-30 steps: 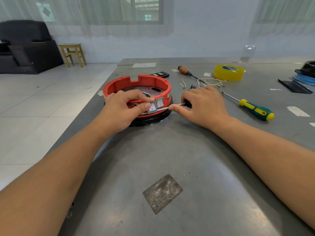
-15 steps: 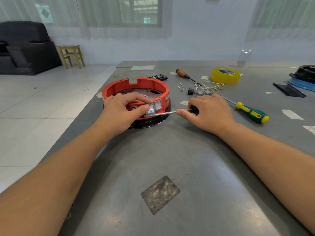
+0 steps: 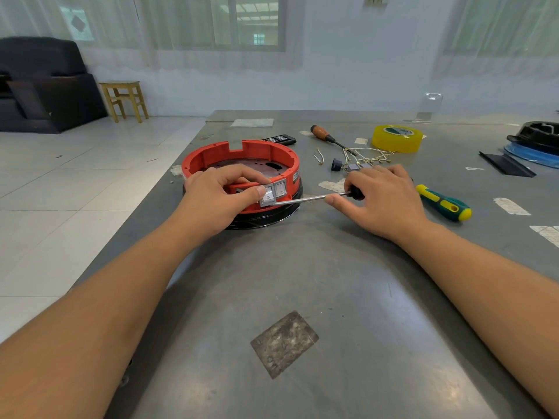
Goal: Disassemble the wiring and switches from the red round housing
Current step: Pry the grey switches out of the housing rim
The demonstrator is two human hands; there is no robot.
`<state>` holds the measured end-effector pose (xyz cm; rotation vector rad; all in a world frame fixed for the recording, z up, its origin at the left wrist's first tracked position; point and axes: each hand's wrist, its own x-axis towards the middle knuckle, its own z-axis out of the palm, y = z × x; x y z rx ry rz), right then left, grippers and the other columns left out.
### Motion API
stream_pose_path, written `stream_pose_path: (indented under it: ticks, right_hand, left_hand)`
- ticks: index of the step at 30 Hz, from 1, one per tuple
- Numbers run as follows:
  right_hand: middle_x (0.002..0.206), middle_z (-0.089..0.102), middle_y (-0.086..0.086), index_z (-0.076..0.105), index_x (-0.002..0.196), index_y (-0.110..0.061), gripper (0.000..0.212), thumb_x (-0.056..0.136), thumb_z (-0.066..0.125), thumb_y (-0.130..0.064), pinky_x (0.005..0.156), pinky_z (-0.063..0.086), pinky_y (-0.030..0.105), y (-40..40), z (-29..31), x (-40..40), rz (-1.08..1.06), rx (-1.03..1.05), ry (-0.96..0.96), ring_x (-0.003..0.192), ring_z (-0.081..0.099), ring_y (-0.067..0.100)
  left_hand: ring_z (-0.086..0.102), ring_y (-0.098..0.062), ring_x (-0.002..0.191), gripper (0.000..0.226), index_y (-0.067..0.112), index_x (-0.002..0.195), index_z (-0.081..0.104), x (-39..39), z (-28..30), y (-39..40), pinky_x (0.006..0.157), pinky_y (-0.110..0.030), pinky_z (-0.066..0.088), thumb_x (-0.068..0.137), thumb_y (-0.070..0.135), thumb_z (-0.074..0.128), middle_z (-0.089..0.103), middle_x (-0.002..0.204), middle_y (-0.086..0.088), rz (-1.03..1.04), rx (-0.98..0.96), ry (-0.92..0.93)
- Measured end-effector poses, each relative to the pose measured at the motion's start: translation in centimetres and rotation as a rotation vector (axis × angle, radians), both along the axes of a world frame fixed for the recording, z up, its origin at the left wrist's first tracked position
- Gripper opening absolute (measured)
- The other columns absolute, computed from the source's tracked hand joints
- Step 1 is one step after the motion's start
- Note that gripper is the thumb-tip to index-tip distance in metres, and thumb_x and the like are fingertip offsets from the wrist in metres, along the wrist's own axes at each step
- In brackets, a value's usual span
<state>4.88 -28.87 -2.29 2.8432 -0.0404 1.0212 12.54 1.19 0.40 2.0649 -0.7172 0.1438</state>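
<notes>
**Blade under the switch, lever lying across from the right**

The right hand (image 3: 384,201) grips a screwdriver (image 3: 314,198) by its dark handle, fingers curled over it and the forefinger stretched along the shank. The shank runs nearly level, its long axis pointing left and slightly toward the person, from the right hand to the near wall of the housing (image 3: 242,164). Its tip sits at the lower edge of the left switch (image 3: 267,195), which already stands tilted out of its slot. A second switch (image 3: 281,188) sits just beside it on the right, seated flush in the wall.

The left hand (image 3: 220,196) holds the housing from the near side, fingers curled over the rim and the thumb pressing on the face of the loosened switch. So the switch lies between the two hands: the left touches it, while the right reaches it only through the blade.

The housing rests on a black base (image 3: 272,216) near the left edge of the desk (image 3: 332,282).

The coming move looks like a pry. With the shank lying sideways along the wall, the handle likely has to swing toward the person or downward to lever the switch outward. The left thumb is close to the tip, so a slip could catch it.

Beyond the right hand lie removed wires (image 3: 369,157) with small parts, and a green-and-yellow screwdriver (image 3: 444,204) just beside the wrist.
</notes>
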Motion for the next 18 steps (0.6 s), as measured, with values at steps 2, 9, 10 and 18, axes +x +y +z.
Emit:
stream_pose_path:
  ticks: [2,9,10,18]
  right_hand:
    - [0.078,0.054,-0.010,0.054,0.080,-0.029,0.057,0.091,0.032,-0.080,0.085,0.038,0.039,-0.6,-0.1,-0.2,0.000,0.006,0.012,0.080,0.050,0.016]
    - [0.082,0.059,-0.011,0.055,0.084,-0.031,0.060,0.088,0.027,-0.084,0.088,0.038,0.038,-2.1,0.3,-1.6,0.056,0.046,0.150,0.085,0.054,0.015]
    - [0.083,0.059,-0.011,0.055,0.085,-0.032,0.060,0.088,0.026,-0.084,0.088,0.038,0.037,-1.8,0.3,-1.7,0.074,0.040,0.178,0.085,0.054,0.014]
    - [0.082,0.056,-0.013,0.063,0.086,-0.030,0.063,0.085,0.031,-0.085,0.075,0.033,0.030,3.2,-0.3,-2.3,0.208,0.053,0.248,0.079,0.053,0.012]
  left_hand:
    - [0.056,-0.024,0.128,0.013,0.058,0.096,0.072,0.1,-0.1,0.0,0.108,-0.058,0.047,0.095,0.045,0.074,0.073,0.105,0.023,0.007,0.004,0.004]
    - [0.055,-0.023,0.128,0.028,0.072,0.094,0.066,0.0,0.0,-0.1,0.110,-0.057,0.046,0.095,0.046,0.074,0.071,0.103,0.027,0.021,0.020,-0.037]
    - [0.055,-0.022,0.127,0.029,0.074,0.093,0.065,0.0,0.0,-0.1,0.110,-0.057,0.046,0.095,0.046,0.074,0.070,0.102,0.029,0.022,0.021,-0.045]
    - [0.055,-0.024,0.129,0.026,0.074,0.093,0.065,0.4,-0.3,-0.1,0.110,-0.057,0.046,0.093,0.050,0.074,0.070,0.105,0.030,0.015,0.022,-0.054]
